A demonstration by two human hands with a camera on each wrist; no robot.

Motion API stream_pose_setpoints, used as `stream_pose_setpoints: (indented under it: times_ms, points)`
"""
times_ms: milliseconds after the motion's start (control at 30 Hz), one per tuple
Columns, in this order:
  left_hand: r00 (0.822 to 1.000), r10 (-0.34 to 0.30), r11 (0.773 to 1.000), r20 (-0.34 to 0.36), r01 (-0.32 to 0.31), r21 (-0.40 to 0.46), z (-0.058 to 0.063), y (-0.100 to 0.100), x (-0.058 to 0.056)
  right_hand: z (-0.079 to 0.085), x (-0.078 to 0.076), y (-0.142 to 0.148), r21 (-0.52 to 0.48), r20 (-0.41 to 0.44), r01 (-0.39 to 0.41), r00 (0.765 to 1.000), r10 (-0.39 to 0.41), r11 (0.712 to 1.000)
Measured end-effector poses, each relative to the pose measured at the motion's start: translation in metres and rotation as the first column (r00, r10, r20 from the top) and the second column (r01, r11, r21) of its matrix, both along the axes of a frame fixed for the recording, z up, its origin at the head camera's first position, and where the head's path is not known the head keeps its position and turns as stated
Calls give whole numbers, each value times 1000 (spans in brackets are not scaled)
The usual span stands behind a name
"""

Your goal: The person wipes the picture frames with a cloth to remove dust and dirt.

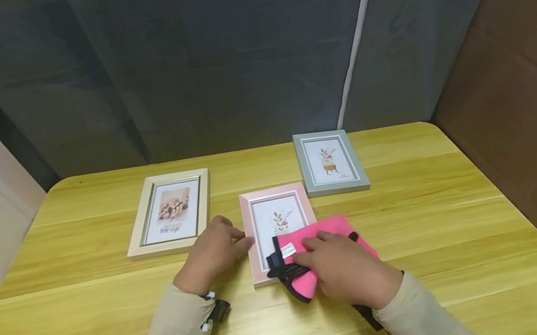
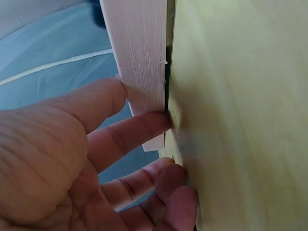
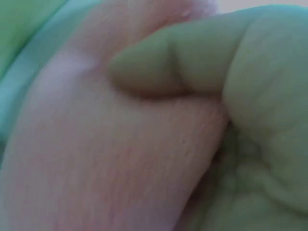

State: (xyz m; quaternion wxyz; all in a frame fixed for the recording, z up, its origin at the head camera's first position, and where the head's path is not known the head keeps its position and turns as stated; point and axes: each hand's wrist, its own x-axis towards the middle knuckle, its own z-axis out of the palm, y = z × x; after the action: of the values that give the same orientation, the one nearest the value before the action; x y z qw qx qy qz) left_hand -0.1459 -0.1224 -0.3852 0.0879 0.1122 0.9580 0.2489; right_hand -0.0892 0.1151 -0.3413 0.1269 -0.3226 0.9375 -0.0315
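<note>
A pink picture frame [image 1: 249,219] with a plant print lies face up in the middle of the wooden table. At its left edge, my left hand [image 1: 212,254] holds the side of the frame. In the left wrist view, the thumb touches the upper edge of the frame's side [image 2: 137,53] and the index fingertip reaches its bottom edge. My right hand [image 1: 342,265] grips a bright pink cloth [image 1: 329,225] with black trim and a white label, resting over the frame's lower right part. Close up and blurred, the thumb presses into the cloth [image 3: 106,163]; the other fingers' undersides are hidden.
A cream picture frame [image 1: 141,229] with a flower photo lies at the left. Behind the pink frame on the right is a grey-blue frame [image 1: 304,164], its lower corner close to the pink one. A dark cloth wall [image 1: 208,70] rises behind the table [image 1: 477,250].
</note>
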Motion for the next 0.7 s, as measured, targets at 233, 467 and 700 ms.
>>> stream_pose_setpoints:
  times_ms: [233, 467, 700]
  points:
    - [999, 26, 1000, 27, -26, 12, 1, 0, 1, -6, 13, -19, -57, -53, -204, 978, 201, 977]
    - [1000, -5, 1000, -8, 5, -3, 0, 0, 0, -2, 9, -8, -1, -40, -28, 999, 28, 1000]
    - [1000, 10, 1000, 2, -10, 3, 2, 0, 2, -2, -2, 2, 46, -63, 78, 995, -75, 996]
